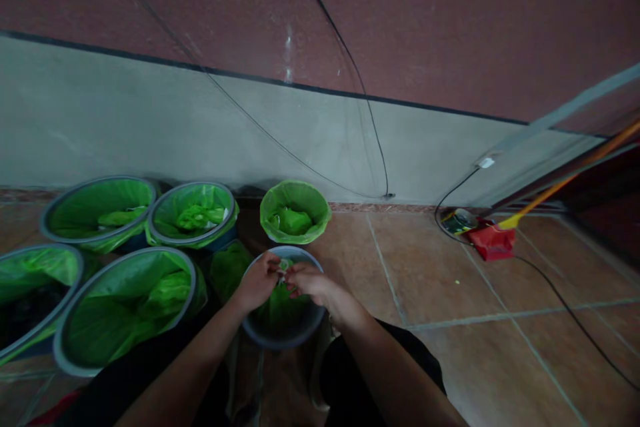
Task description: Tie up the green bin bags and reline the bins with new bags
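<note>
- Over the bin (283,341), head view: left hand (260,282) and right hand (311,282) pinch the bag (279,307) by its top.
- Below them, the green bag droops inside that bin.
- Just behind stands a pail (270,212); leftward, four bins (193,290); well apart rightward, a dustpan (493,243).

Bins along the wall (165,120), with one bin (283,343) between the person's legs.
A bag (280,310) sits in that bin, its top between the left hand (259,283) and right hand (309,280); a smaller bin (270,205) stands directly behind, near the wall. To the left, four bins (61,340) stand in two rows of two. Well to the right, a dustpan (493,245) lies on the floor (430,280), a can (459,221) just beside its left.
</note>
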`<state>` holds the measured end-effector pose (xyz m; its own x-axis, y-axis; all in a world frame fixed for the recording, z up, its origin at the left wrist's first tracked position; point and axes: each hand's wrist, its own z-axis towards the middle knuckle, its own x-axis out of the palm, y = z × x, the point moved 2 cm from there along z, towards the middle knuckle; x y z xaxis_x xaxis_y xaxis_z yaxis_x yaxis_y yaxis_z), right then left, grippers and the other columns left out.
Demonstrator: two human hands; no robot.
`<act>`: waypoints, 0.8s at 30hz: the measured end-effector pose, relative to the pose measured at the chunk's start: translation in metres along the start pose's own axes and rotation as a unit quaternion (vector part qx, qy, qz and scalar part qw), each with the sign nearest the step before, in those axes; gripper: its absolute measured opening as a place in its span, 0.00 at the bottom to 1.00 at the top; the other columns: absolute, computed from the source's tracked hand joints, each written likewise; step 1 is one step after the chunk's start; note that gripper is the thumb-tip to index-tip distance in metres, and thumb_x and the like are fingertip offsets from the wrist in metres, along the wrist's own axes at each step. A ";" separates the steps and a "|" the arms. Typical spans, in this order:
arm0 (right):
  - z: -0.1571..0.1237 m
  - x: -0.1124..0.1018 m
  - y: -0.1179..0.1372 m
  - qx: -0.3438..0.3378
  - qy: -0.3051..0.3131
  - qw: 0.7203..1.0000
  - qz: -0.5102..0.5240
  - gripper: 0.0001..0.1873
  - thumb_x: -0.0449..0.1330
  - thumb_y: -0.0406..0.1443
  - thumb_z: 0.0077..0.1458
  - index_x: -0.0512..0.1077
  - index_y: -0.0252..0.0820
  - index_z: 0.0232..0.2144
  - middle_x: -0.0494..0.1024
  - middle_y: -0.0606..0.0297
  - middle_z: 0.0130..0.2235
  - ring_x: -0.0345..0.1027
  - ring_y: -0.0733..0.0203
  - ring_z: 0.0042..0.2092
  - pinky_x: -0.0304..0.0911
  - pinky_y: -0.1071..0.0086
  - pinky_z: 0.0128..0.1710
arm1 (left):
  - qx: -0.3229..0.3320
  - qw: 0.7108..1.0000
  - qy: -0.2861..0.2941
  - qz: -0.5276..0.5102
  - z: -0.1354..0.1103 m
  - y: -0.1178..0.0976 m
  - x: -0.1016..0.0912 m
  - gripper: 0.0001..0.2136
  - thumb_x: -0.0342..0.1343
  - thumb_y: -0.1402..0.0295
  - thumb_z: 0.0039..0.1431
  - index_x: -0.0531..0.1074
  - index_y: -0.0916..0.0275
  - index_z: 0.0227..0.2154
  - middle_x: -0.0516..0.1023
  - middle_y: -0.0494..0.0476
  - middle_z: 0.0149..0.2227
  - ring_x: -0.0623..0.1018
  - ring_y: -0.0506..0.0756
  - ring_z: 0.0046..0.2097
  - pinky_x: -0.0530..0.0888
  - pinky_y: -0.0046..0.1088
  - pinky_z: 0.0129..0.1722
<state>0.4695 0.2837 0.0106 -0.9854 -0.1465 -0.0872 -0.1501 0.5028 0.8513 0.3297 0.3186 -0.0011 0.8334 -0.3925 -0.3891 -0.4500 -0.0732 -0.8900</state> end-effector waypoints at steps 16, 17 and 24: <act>0.009 0.002 -0.013 0.024 0.023 0.986 0.166 0.03 0.62 0.28 0.43 0.73 0.39 0.22 0.73 0.70 0.23 0.66 0.68 0.27 0.63 0.74 0.31 | 0.049 0.978 -0.014 0.203 -0.013 -0.003 0.007 0.06 0.53 0.76 0.55 0.73 0.63 0.27 0.79 0.55 0.30 0.78 0.53 0.35 0.70 0.26 0.37; 0.011 0.003 -0.015 0.010 0.020 0.989 0.148 0.04 0.61 0.27 0.42 0.73 0.39 0.21 0.73 0.71 0.23 0.66 0.68 0.26 0.63 0.74 0.31 | 0.044 0.976 -0.014 0.213 -0.014 -0.004 0.007 0.06 0.53 0.76 0.55 0.73 0.63 0.27 0.80 0.56 0.30 0.78 0.53 0.34 0.69 0.26 0.37; 0.019 -0.005 -0.017 -0.052 -0.113 0.955 -0.268 0.14 0.56 0.23 0.47 0.79 0.38 0.29 0.80 0.65 0.27 0.73 0.63 0.30 0.65 0.72 0.33 | -0.021 0.938 0.007 0.347 -0.014 0.001 0.003 0.10 0.51 0.72 0.60 0.76 0.64 0.28 0.81 0.60 0.33 0.80 0.56 0.38 0.70 0.28 0.38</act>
<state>0.4756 0.2923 -0.0130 -0.7626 -0.1658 -0.6253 -0.6415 0.3187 0.6978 0.3275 0.3047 0.0007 0.3312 -0.3716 -0.8673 -0.8944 0.1692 -0.4140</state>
